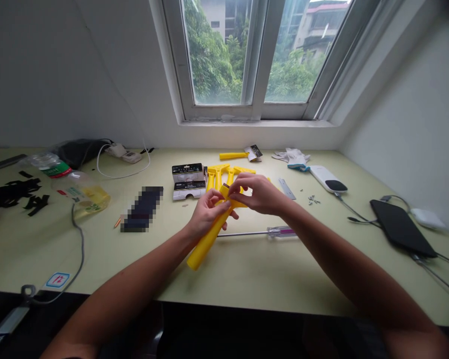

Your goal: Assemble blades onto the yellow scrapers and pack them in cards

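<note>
Just below the centre of the frame, you have the yellow tool [205,248] raised over the table [247,279], its long axis slanting: the round handle end points to the lower left and the head to the upper right, away from you. Near it, the black-and-white boxes [189,190] carry print too fine to read; at the lower left, the blue-framed label [57,279] bears red characters that look like "12", and the writing on the bottle [73,185]'s green-and-red label cannot be made out. Your left hand [208,213] is clamped around the handle near the head, its forearm rising from the lower left. Your right hand [257,193] comes in from the lower right, wrist bent, thumb and forefinger near each other at the head; whether they are clamped on anything you cannot tell. The screwdriver [281,232] lies crosswise below the right hand.
</note>
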`<state>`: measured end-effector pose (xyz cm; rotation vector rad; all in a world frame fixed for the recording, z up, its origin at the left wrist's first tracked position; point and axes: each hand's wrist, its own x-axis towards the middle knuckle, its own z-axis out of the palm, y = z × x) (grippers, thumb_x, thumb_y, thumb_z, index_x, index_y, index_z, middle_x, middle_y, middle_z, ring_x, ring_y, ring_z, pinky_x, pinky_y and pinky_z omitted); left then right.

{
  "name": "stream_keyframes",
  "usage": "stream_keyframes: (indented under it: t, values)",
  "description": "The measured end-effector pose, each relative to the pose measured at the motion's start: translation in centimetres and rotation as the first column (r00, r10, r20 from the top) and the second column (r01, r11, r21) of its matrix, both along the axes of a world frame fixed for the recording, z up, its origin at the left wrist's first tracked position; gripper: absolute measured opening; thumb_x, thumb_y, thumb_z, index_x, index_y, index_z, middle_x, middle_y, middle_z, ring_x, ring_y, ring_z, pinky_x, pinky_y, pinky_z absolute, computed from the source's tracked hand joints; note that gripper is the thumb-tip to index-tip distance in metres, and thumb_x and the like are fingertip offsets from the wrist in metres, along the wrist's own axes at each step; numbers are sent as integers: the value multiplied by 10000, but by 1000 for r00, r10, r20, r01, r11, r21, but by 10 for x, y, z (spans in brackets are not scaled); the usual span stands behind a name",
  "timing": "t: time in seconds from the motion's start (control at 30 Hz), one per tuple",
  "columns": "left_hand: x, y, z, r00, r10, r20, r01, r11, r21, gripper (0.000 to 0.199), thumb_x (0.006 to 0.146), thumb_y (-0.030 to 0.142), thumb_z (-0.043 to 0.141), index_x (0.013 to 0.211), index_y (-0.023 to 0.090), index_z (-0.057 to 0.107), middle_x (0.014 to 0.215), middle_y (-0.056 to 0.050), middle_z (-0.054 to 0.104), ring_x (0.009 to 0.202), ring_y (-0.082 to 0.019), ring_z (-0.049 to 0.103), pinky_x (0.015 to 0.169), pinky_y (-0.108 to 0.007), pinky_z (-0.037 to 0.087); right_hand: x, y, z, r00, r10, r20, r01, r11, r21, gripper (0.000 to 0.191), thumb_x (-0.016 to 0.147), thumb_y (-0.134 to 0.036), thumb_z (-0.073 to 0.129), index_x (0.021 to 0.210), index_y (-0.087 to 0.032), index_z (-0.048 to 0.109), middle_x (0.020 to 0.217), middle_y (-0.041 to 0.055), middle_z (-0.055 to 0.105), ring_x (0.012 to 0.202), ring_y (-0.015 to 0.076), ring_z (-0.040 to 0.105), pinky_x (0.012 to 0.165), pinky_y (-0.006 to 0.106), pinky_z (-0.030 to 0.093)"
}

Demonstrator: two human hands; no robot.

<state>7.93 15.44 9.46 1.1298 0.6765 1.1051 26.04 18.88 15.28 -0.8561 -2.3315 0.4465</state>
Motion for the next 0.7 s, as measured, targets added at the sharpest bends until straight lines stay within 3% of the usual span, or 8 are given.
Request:
stream_keyframes:
  t: [0.1,0.2,0.33,0.43,0.7]
  values:
    - [1,-2,2,1000,8,-6,-8,1000,5,385,743,391,751,902,184,467,952,-40,635,662,-194,704,390,-215,504,1,2,-2,999,-32,-45,29,998,-54,62,810,-250,635,821,-200,600,800,8,600,731,141,532,656,273,405]
    - [2,-4,4,1000,-1,-14,2,1000,15,378,748,389,747,901,180,472,986,-55,634,661,-192,702,390,-216,505,3,7,-5,996,-43,-83,29,987,-159,190,771,-284,675,893,-206,553,855,9,598,770,148,532,668,278,419]
    - [3,-3,3,1000,-5,-15,5,1000,7,355,760,367,741,896,179,473,988,-51,628,675,-199,706,392,-215,505,6,14,-11,987,10,-159,-58,952,-300,283,778,-321,691,1007,-202,575,1017,45,611,887,165,566,771,312,467]
    - [4,-2,0,1000,-5,-6,5,1000,-9,376,757,379,743,908,177,463,979,-57,632,681,-205,709,391,-212,506,5,17,-15,978,57,-200,-132,915,-382,259,798,-327,677,1008,-196,601,1028,51,626,904,165,589,816,331,488]
    - [6,-4,0,1000,1,13,-1,999,-37,410,765,415,725,966,167,469,1010,-89,636,718,-229,717,387,-211,505,2,18,-18,967,120,-224,-207,883,-421,271,838,-387,648,1014,-181,641,987,58,657,899,171,617,790,319,505]
